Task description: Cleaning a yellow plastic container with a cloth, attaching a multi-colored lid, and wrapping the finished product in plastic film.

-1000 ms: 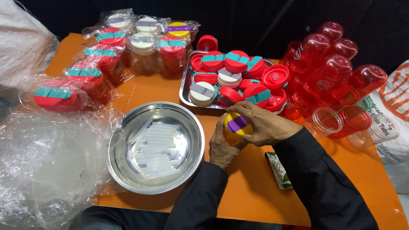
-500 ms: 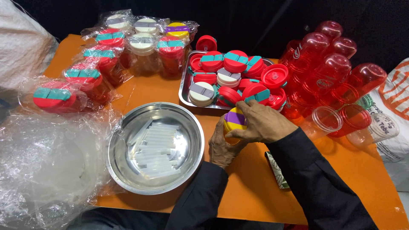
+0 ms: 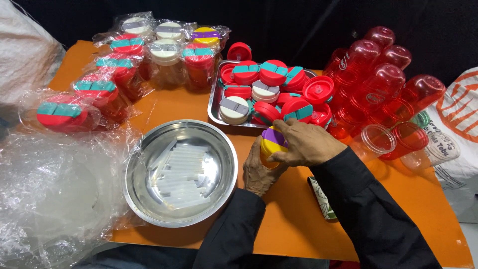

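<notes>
Head view: both hands clamped on a yellow cup with a purple lid.

Left hand grips the cup from below, right hand presses its lid, just beside the steel bowl, above the orange table.

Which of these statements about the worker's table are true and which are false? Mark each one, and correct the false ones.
1. Both hands are on a cup with a yellow and purple lid. True.
2. The round steel bowl is full of red lids. False: it holds clear wrapped straws.
3. The rectangular metal tray holds many lids. True.
4. The red cups stand on the person's left. False: they are stacked on the right.
5. The table top is orange. True.
</notes>
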